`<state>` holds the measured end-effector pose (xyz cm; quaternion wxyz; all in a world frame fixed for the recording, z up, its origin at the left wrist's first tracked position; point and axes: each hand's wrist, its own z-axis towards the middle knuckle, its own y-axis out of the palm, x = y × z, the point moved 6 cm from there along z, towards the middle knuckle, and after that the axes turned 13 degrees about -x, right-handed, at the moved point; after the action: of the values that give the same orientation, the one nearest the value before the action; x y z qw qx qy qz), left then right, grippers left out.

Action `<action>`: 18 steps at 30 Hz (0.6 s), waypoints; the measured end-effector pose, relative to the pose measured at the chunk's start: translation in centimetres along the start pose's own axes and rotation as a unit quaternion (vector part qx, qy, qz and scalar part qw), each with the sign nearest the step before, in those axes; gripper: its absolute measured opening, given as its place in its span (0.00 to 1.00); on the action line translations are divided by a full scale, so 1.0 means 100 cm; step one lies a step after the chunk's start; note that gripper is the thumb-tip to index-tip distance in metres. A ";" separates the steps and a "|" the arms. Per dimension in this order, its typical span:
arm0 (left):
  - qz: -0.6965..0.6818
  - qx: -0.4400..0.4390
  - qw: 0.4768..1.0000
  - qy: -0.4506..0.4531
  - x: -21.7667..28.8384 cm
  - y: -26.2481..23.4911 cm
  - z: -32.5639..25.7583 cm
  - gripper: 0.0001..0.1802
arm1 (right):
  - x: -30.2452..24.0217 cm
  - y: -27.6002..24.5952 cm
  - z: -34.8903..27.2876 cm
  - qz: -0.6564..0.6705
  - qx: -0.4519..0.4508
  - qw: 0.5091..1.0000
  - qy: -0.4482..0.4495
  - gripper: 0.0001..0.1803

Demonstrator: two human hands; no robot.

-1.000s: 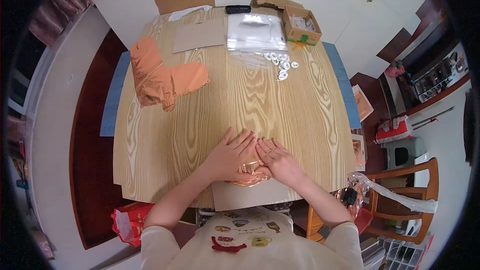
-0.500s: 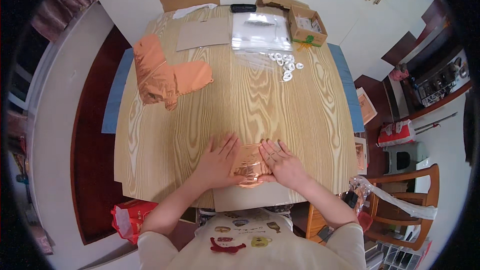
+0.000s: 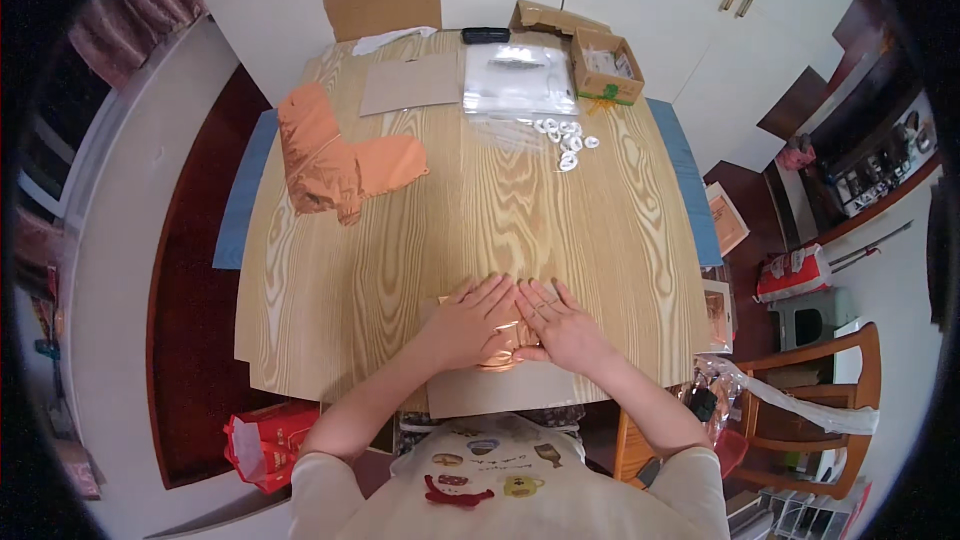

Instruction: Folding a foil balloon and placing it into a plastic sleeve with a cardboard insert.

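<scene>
A folded sheet of shiny rose-gold foil [image 3: 508, 338] lies at the near edge of the table, over a grey-beige card [image 3: 500, 390]. My left hand [image 3: 472, 325] rests flat on it with fingers stretched out. Beside it, my right hand [image 3: 562, 330] lies flat on the right part of the foil, fingers extended and a ring on one. The two hands almost touch at the fingertips and cover much of the foil. Farther left lies an unfolded rose-gold foil balloon [image 3: 345, 165], flat and crumpled.
On the wood-grain table [image 3: 480, 220] are a second grey card [image 3: 410, 85], clear plastic bags [image 3: 518, 80], several small white ribbon coils [image 3: 568, 145], a black object [image 3: 486, 35] and a cardboard box [image 3: 607, 65]. A wooden chair [image 3: 850, 400] stands at the right.
My left hand has slid right, from the foil's left edge onto its top, closer to my right hand. My right hand has stayed nearly in place. The view has shifted slightly.
</scene>
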<state>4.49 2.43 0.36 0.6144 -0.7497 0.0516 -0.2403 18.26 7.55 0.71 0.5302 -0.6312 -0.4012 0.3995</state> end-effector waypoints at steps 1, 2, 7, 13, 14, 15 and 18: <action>0.017 0.008 1.000 0.002 0.002 0.000 0.001 0.37 | -0.001 -0.002 -0.002 -0.004 0.016 1.000 -0.001 0.46; 0.034 0.015 0.999 0.003 0.003 0.000 0.000 0.37 | -0.004 -0.006 -0.005 -0.037 0.024 0.999 -0.007 0.43; 0.074 0.013 0.997 0.001 0.005 0.001 -0.001 0.35 | -0.061 -0.022 -0.043 0.039 0.082 0.992 -0.089 0.29; 0.076 0.016 0.997 0.025 0.007 0.004 -0.004 0.33 | -0.095 -0.022 -0.061 0.026 0.152 0.983 -0.102 0.21; 0.073 0.015 0.997 0.024 0.007 0.003 -0.003 0.34 | -0.096 -0.022 -0.062 0.011 0.157 0.982 -0.104 0.19; 0.070 0.013 0.997 0.024 0.007 0.002 -0.003 0.34 | -0.098 -0.021 -0.064 -0.002 0.161 0.981 -0.106 0.17; 0.073 0.008 0.997 0.024 0.006 0.001 -0.004 0.34 | -0.103 -0.033 -0.073 -0.029 0.154 0.979 -0.127 0.14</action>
<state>4.86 1.85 0.51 0.6345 -0.7332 0.1198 -0.2132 21.05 -4.22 5.68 0.5773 -0.4742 -0.4172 0.5175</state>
